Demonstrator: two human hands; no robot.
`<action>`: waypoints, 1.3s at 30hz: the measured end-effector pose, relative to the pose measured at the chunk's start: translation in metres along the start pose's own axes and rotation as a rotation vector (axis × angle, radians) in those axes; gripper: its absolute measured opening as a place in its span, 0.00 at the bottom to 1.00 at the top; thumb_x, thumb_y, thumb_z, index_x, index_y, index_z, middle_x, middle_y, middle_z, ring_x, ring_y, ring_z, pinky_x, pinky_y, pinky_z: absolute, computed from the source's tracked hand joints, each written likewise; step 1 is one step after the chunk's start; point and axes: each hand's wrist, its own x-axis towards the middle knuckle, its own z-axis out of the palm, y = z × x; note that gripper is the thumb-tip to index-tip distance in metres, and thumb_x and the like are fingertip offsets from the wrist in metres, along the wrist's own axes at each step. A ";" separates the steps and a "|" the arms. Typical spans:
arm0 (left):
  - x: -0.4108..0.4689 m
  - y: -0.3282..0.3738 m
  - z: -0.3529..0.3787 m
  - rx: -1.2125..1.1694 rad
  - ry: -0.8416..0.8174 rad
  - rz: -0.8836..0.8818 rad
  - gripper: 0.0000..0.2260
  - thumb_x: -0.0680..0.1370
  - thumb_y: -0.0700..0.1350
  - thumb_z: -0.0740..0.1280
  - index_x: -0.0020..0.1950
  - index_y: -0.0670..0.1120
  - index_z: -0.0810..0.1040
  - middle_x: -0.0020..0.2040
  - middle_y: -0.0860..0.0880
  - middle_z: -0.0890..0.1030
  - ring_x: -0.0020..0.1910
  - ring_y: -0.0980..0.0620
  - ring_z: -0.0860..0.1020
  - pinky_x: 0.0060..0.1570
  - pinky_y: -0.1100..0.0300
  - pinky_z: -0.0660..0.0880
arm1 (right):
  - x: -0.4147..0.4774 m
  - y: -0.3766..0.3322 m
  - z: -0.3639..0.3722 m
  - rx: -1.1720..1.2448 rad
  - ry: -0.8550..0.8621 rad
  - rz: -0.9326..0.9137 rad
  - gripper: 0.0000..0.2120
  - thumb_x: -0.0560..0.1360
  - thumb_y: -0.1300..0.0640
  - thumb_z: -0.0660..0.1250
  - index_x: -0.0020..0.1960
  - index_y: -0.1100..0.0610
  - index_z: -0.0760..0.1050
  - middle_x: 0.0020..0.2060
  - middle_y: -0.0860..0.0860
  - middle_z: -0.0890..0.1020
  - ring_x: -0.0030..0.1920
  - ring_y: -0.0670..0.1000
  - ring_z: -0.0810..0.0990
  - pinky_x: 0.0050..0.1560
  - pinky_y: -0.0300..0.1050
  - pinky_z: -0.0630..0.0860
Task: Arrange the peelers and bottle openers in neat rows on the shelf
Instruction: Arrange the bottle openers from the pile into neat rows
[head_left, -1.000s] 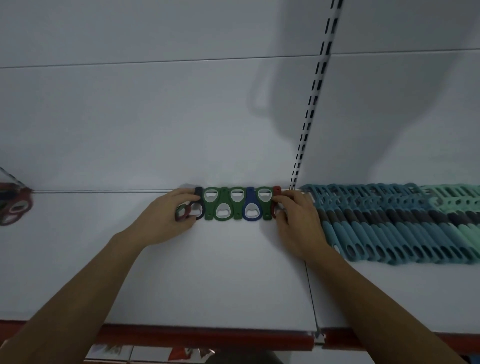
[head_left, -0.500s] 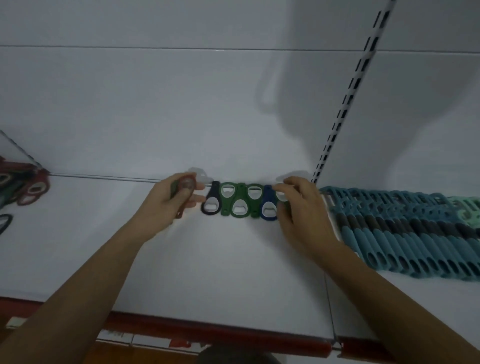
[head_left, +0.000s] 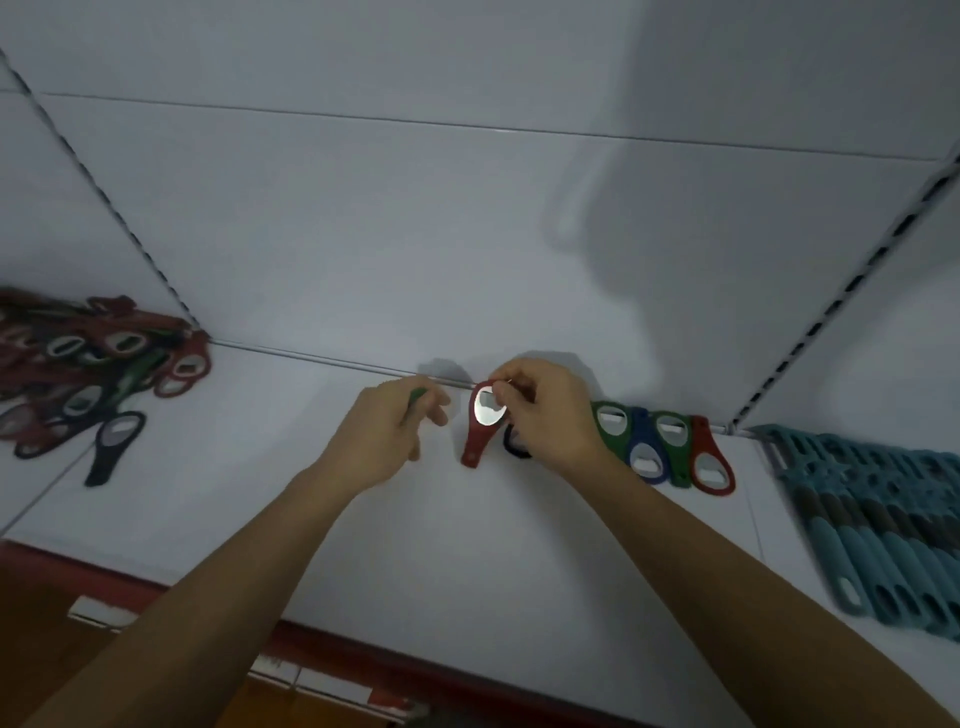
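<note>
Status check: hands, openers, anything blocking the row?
Right hand pinching red opener by its head. Left hand closed on green opener. Row lined up right of hands; loose pile far left. Nothing blocking.

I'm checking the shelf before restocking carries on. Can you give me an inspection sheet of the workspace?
Surface: white shelf, mostly bare in the middle.
Job's things: short opener row; teal peelers lined up at right.
Clutter: loose opener pile at left.
Grippers: right hand pinches a red opener; left hand grips a green item.
Cables: nothing seen.
Surroundings: white back panel, slotted uprights.
</note>
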 end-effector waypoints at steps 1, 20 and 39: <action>0.003 -0.011 -0.006 0.113 0.020 0.081 0.09 0.85 0.44 0.61 0.58 0.50 0.81 0.52 0.53 0.85 0.37 0.61 0.80 0.42 0.72 0.73 | 0.006 0.000 0.005 -0.066 -0.011 -0.022 0.06 0.80 0.61 0.68 0.49 0.56 0.84 0.43 0.49 0.85 0.43 0.48 0.82 0.51 0.43 0.79; 0.044 -0.029 0.023 0.313 -0.273 0.532 0.22 0.78 0.60 0.70 0.70 0.53 0.77 0.64 0.52 0.70 0.51 0.52 0.79 0.48 0.52 0.81 | -0.042 0.031 0.016 -0.742 0.331 -0.003 0.16 0.73 0.58 0.60 0.56 0.59 0.80 0.55 0.56 0.80 0.56 0.59 0.76 0.57 0.58 0.75; 0.059 -0.022 -0.009 -0.368 -0.257 0.275 0.17 0.82 0.34 0.63 0.58 0.56 0.81 0.58 0.51 0.80 0.53 0.53 0.81 0.53 0.56 0.81 | -0.042 0.034 0.019 -0.761 0.371 0.015 0.11 0.77 0.60 0.64 0.58 0.58 0.80 0.52 0.54 0.79 0.53 0.57 0.75 0.54 0.54 0.74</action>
